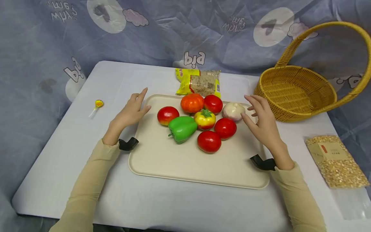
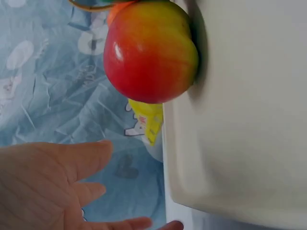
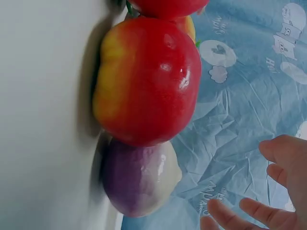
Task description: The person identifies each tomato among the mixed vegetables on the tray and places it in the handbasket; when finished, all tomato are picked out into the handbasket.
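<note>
Beige sleeves (image 1: 84, 190) lead to left hand (image 1: 129, 110) and right hand (image 1: 263, 124), both relaxed and empty; the garlic bulb (image 1: 233, 111), on the tray (image 1: 174, 164) near the right, seems light, stiff, slick: cup its sides

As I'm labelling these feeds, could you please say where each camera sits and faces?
Head: worn on the head, faces forward and down at the tray; left hand, right hand and beige sleeves show.
Left wrist: on that wrist, faces a red-yellow fruit; left hand shows.
Right wrist: on that wrist, faces another red-yellow fruit and a purple-white bulb; right hand shows.
Head and right wrist share the bulb.
</note>
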Demonstrator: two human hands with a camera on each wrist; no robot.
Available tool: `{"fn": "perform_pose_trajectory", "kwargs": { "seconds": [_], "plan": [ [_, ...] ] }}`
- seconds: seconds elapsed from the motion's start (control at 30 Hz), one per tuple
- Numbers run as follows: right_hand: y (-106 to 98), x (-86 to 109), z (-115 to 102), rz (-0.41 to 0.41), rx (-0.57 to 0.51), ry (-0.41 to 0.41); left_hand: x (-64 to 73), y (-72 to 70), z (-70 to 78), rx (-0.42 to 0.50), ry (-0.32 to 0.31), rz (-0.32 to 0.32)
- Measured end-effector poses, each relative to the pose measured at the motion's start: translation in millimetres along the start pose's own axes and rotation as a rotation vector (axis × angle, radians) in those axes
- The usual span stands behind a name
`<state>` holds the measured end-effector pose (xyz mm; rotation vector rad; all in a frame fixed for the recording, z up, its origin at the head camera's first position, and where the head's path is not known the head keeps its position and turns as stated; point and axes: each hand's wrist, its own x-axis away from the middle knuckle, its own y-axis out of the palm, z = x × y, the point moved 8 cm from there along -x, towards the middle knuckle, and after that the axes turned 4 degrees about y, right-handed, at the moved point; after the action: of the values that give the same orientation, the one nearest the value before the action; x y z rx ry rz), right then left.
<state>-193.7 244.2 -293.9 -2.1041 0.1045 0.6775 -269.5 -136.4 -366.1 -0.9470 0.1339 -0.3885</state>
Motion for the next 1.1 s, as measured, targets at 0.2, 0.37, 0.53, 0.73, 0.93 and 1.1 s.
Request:
{"fn": "perform_pose_trajectory", "kwargs": {
  "seconds": [0.2,0.37,0.53,0.73,0.93,1.1],
  "plan": [
    [-0.7,5.0,4.7,-0.016,-0.065,0.001,-6.7,5.2,-16.7,0.089,0.022,-0.056],
    [3.2,7.6,9.0,-0.061,-0.089,0.019,-8.7,8.8,-27.7,0.167,-0.004,-0.1],
    [10.5,10.7,14.5,-0.138,-0.102,0.049,-9.6,11.8,-36.4,0.237,-0.032,-0.118],
    [26.0,13.5,19.4,-0.267,-0.176,0.032,-10.6,13.8,-41.7,0.294,-0.009,-0.105],
    [40.4,18.3,21.3,-0.395,-0.186,0.022,-11.7,14.0,-47.5,0.33,0.011,-0.092],
    [49.3,21.3,19.4,-0.467,-0.213,-0.008,-10.9,11.8,-50.7,0.316,0.022,-0.082]
  ]
}}
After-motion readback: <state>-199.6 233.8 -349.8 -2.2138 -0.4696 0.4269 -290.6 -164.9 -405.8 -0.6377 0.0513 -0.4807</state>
